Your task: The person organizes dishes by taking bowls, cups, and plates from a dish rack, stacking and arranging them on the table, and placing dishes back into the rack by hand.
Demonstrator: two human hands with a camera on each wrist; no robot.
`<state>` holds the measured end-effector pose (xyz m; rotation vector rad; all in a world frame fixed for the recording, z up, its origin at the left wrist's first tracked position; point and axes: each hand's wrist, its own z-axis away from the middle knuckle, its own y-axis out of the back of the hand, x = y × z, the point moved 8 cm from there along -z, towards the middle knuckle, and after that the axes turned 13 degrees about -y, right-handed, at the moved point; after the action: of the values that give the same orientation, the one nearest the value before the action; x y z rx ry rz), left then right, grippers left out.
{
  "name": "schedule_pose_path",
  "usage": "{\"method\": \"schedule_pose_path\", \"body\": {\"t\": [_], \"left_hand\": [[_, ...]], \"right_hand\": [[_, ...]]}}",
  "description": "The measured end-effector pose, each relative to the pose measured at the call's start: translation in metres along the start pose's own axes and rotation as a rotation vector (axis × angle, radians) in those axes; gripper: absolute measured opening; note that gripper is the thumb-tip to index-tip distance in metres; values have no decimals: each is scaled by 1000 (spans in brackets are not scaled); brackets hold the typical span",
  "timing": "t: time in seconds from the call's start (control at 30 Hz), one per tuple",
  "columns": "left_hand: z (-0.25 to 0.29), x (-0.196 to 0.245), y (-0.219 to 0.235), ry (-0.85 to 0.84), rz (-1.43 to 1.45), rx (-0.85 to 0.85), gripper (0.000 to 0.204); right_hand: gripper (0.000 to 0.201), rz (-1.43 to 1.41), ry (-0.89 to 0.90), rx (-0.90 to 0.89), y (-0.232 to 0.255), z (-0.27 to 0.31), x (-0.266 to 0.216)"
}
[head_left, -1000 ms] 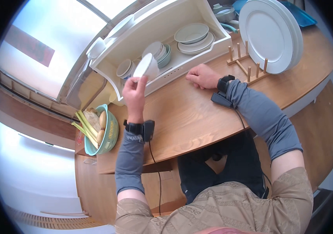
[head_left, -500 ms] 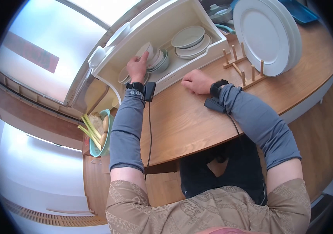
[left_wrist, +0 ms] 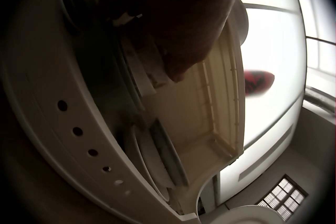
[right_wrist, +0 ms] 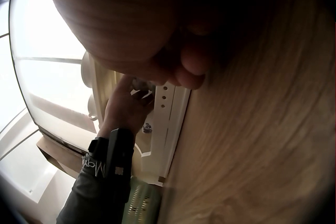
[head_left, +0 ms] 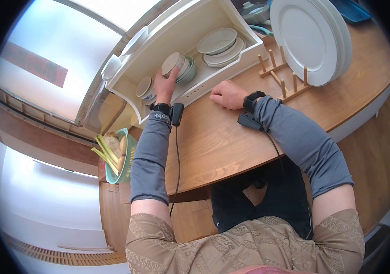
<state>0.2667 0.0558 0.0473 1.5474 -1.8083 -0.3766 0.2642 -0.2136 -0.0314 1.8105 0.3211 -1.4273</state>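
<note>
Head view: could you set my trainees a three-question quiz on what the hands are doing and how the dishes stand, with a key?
1. Which hand touches the small pale bowl?
2. True or false: the right hand holds a bowl.
3. The large white plates are: a) lying flat; b) standing on edge; c) broken in pieces.

Key:
1. The left hand.
2. False; nothing shows in it.
3. b.

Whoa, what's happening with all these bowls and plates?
Someone has their left hand inside the white shelf, gripping a pale bowl at a stack of bowls. Their right hand holds nothing and rests on the wooden table. More dishes sit in the shelf, and big white plates stand on edge to the right.
</note>
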Motion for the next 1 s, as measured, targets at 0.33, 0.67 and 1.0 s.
{"method": "schedule_pose_path", "body": {"t": [0.33, 0.67, 1.0], "left_hand": [[23, 7, 3, 159, 382, -7, 69], [16, 14, -5, 69, 377, -79, 62], [9, 10, -7, 73, 182, -24, 87]], "right_hand": [[26, -16, -4, -14, -5, -6, 6], [26, 66, 103, 57, -2, -6, 2], [26, 71, -29, -25, -5, -5, 6]]}}
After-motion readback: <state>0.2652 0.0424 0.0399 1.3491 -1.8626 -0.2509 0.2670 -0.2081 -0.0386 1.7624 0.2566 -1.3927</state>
